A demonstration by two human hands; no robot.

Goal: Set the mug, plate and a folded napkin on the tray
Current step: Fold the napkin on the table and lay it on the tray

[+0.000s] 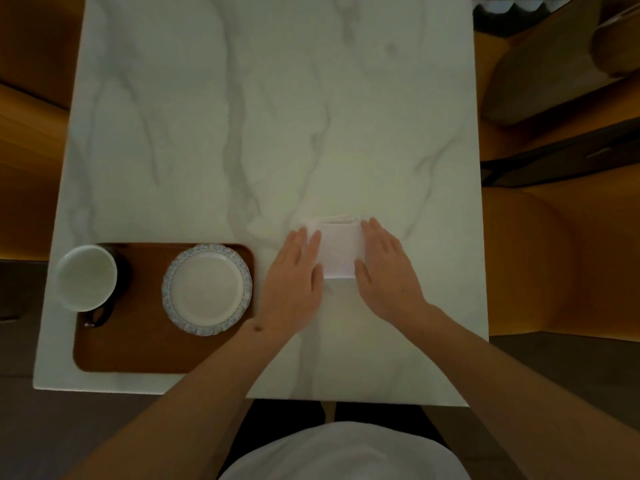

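Note:
A brown wooden tray [138, 344] lies at the table's near left corner. On its far left end stands a dark mug [88, 277] with a white inside, handle toward me. A white plate [207, 289] with a blue patterned rim rests on the tray's right end. To the right of the tray a white napkin [341, 249], folded into a small square, lies on the marble. My left hand [294, 282] rests flat against its left edge and my right hand [384, 265] flat on its right edge, fingers extended.
The white marble table [270, 116] stretches away from me, with its near edge close to my body. Chairs or benches [540, 74] stand to the right on the orange floor. My white shirt shows at the bottom.

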